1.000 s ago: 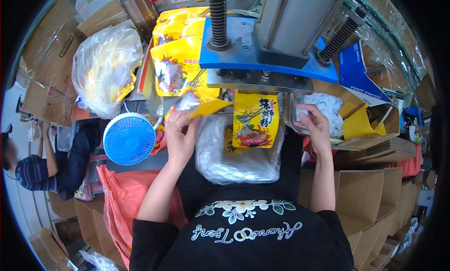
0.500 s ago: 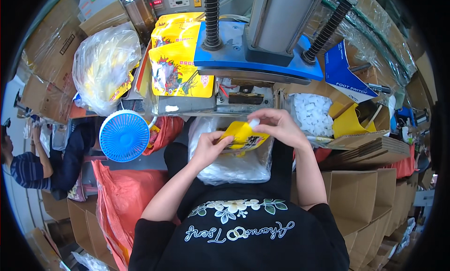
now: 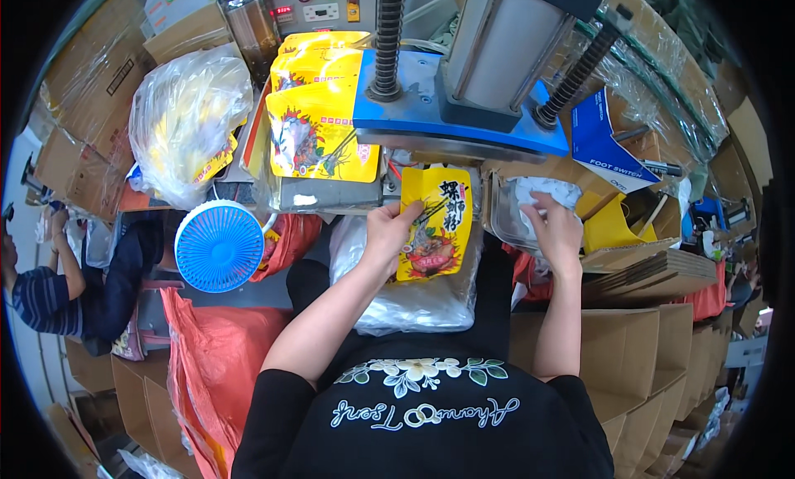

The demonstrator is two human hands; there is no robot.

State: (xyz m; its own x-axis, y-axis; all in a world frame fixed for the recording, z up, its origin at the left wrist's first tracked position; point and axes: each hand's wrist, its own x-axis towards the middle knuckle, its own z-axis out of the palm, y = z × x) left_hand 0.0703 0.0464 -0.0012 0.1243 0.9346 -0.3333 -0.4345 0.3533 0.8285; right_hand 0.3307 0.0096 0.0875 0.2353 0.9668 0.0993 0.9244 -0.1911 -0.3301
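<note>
My left hand [image 3: 392,237] pinches the left edge of a yellow printed pouch [image 3: 437,231], its front turned up. The pouch is in front of the blue-plated press [image 3: 464,106], over a clear plastic bag [image 3: 431,307] at my lap. My right hand [image 3: 556,235] is at a clear plastic tray [image 3: 507,218] to the right. Its fingers curl against the small white pieces [image 3: 563,191] at the tray's far side. What lies between those fingertips is hidden.
More yellow pouches [image 3: 323,131] lie stacked left of the press. A blue fan [image 3: 219,245], a clear bag of pouches [image 3: 186,123] and a red sack [image 3: 219,363] stand left. Right are a blue box [image 3: 609,144] and cardboard cartons [image 3: 621,346]. Another person [image 3: 50,288] sits far left.
My right hand has left the pouch and moved right to the tray of white pieces. With my left hand, the pouch has turned to lie front up and long side toward me.
</note>
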